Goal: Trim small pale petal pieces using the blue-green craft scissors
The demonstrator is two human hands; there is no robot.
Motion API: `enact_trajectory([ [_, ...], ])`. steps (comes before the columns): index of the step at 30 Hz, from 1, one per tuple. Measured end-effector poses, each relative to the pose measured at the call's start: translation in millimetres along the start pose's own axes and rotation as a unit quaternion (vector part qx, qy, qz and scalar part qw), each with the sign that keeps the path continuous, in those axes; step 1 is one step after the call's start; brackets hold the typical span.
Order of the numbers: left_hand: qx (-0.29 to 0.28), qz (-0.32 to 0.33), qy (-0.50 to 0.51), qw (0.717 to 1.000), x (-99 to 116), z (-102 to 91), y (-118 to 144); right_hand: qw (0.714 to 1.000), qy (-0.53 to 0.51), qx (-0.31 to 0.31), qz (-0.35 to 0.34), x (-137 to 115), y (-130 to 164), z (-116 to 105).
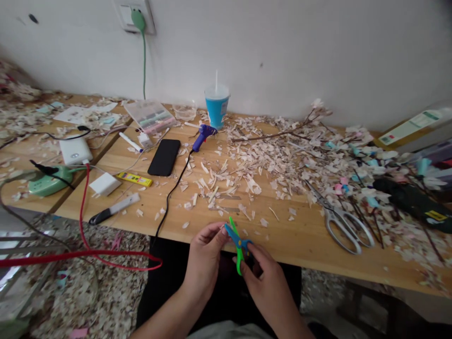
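Note:
Small scissors (pixel 238 243) with one green and one blue half are in my right hand (pixel 266 278), its fingers in the handles. Their blades are parted and point up and left. My left hand (pixel 208 252) is closed in a pinch beside the blade tips, and what it pinches is too small to make out. Both hands are over my lap at the front edge of the wooden table (pixel 278 245). Pale petal-like scraps (pixel 243 174) lie on the table beyond my hands.
To the right lie large grey scissors (pixel 342 219) and a dry branch (pixel 275 136). A purple glue gun (pixel 203 136), blue cup (pixel 216 107), black phone (pixel 164 157), box cutter (pixel 115 208) and white power bank (pixel 75 149) stand or lie further back and left. A red cable (pixel 84 254) hangs off the left.

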State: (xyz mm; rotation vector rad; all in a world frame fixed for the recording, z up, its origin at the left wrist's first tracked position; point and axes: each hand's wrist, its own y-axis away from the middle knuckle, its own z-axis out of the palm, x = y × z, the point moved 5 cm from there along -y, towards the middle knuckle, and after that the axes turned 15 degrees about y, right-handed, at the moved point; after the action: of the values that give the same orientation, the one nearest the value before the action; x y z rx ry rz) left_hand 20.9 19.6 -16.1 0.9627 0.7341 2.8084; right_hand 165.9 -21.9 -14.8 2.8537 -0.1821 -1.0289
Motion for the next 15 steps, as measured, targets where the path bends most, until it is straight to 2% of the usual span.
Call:
enact_trajectory([
  [6,-0.004,-0.004,-0.019,1.000,1.3,-0.4,0.7,0.999,0.001,-0.034,0.001,1.9,-0.2,2.3],
  [15,-0.024,0.005,-0.061,0.998,0.1,-8.9,0.3,1.000,0.021,-0.015,-0.004,5.3,2.0,3.2],
])
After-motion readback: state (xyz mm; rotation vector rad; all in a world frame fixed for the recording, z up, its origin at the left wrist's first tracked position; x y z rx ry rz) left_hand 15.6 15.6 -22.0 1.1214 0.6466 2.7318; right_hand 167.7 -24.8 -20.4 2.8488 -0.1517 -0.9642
